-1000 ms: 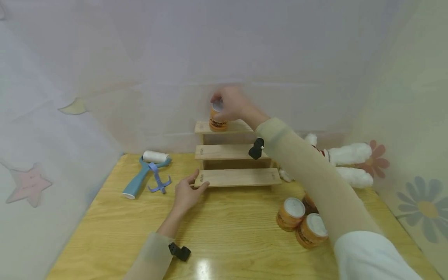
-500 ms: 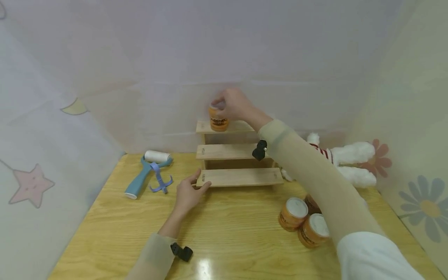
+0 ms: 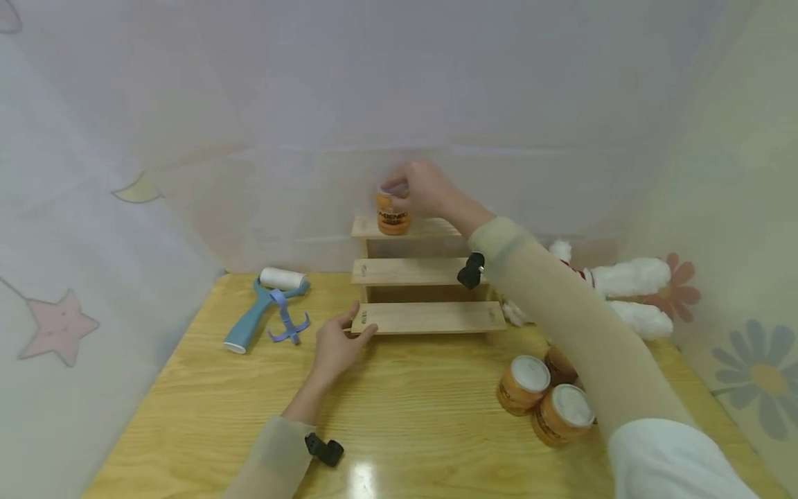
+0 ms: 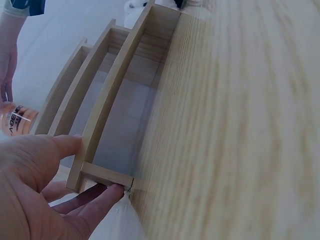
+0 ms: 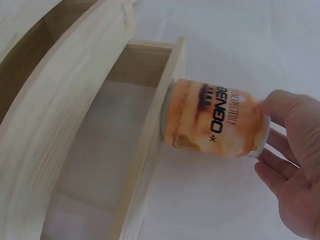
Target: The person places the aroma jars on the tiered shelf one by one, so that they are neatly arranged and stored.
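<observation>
A three-step wooden shelf [image 3: 430, 317] stands at the back of the table. With its base on the top step, near the left end, is an orange printed can [image 3: 393, 220]. My right hand [image 3: 430, 190] holds that can by its upper rim, fingers and thumb around it. In the right wrist view the can [image 5: 215, 119] appears upright against the step's surface. At the left end of the lowest step, my left hand [image 3: 337, 346] grips the shelf. The left wrist view shows its thumb on the plank [image 4: 102, 110] and fingers at the side support [image 4: 106, 175].
Several more orange cans [image 3: 522, 398] stand close together at the right, partly behind the right forearm. A white plush toy [image 3: 630, 277] lies behind that arm. On the left are a blue-handled lint roller [image 3: 246, 322] and a purple pronged piece [image 3: 288, 322].
The right hand stays at the can on the top step, its fingers shifting slightly. The left hand keeps its place on the shelf. The head view has moved a little.
</observation>
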`<state>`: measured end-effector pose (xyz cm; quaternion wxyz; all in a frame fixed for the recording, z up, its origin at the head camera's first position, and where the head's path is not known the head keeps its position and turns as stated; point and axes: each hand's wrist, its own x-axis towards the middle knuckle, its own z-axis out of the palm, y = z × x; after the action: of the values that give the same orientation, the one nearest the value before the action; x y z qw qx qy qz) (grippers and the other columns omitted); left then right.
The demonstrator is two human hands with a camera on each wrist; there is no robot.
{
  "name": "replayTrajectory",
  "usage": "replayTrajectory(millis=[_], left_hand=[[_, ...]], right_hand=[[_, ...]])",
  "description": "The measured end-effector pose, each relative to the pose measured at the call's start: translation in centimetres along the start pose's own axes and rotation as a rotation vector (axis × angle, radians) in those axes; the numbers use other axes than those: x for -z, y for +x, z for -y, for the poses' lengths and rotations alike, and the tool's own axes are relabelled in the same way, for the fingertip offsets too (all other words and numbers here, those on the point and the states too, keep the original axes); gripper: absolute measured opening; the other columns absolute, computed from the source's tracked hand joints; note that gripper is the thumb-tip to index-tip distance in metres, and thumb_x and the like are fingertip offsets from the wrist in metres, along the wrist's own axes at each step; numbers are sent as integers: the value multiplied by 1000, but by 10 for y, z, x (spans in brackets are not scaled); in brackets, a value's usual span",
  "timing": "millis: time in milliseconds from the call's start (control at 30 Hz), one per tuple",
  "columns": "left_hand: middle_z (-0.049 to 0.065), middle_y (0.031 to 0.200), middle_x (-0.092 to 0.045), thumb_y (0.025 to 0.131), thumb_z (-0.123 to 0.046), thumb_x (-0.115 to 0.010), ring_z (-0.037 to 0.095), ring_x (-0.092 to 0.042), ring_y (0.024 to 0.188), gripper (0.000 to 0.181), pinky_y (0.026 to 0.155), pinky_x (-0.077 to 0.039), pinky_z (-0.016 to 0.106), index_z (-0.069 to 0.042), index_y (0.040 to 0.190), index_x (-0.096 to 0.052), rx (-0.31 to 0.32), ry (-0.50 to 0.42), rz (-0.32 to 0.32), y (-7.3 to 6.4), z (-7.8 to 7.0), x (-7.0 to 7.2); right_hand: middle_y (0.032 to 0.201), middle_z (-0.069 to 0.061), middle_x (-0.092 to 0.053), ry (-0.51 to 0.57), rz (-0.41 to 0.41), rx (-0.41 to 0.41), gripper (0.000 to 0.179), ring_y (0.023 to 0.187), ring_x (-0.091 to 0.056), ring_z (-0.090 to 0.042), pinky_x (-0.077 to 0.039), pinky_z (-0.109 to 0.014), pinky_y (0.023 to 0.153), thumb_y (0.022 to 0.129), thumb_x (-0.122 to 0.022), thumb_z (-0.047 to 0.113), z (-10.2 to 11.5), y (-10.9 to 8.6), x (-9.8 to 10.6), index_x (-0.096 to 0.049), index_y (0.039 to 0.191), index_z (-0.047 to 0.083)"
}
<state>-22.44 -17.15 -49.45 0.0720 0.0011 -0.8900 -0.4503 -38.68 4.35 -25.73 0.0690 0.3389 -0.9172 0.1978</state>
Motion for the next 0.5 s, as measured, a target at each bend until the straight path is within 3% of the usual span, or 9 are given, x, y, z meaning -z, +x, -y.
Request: replayTrajectory(millis=[133, 267, 500], left_hand=[[19, 157, -55, 97, -36, -81, 43, -66, 131, 72, 78, -66, 42, -8, 156, -52, -3, -24, 10, 1, -1, -3], [22, 157, -54, 97, -35, -81, 43, -67, 130, 72, 66, -62, 31, -9, 157, -52, 8, -47, 9, 2, -2, -5], [20, 159, -53, 97, -36, -80, 45, -63, 134, 72, 82, -66, 41, -11, 158, -51, 10, -26, 2, 5, -1, -3]], right_hand=[[151, -9, -65, -1, -18, -5, 35, 143, -58, -31, -45, -45, 123, 102, -69, 25, -7, -14, 16, -76, 133, 10], [151, -9, -66, -11, -25, 11, 35, 149, -53, -33, -40, -50, 127, 101, -71, 24, -14, -37, 39, -76, 133, 9], [140, -16, -71, -60, -22, 118, 31, 137, -61, -38, -49, -56, 117, 100, -72, 18, -35, -86, 68, -76, 130, 7]])
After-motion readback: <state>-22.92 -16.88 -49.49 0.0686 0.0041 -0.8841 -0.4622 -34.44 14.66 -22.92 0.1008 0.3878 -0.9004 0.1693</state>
